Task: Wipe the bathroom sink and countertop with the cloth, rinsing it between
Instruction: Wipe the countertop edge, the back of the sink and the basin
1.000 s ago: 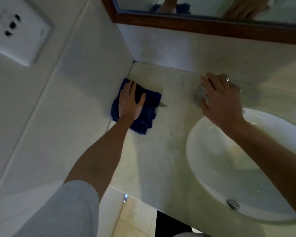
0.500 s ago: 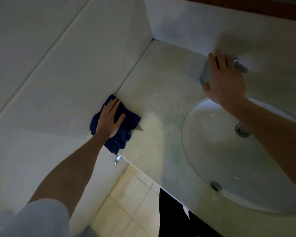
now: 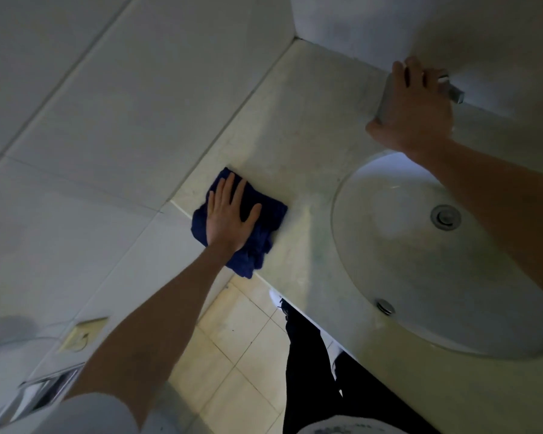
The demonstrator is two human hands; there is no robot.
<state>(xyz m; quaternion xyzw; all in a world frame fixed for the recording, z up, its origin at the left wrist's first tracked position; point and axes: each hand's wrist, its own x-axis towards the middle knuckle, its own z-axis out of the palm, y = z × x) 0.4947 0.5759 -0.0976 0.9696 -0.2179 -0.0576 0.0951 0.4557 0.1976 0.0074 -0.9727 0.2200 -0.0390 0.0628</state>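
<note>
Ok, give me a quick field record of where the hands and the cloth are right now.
left hand: flat, fingers straight, pressing on the cloth
dark blue crumpled cloth: on the pale stone countertop, by the side wall, at the front edge
right hand: resting over the chrome tap behind the basin
white oval sink basin: looks empty, metal drain visible
</note>
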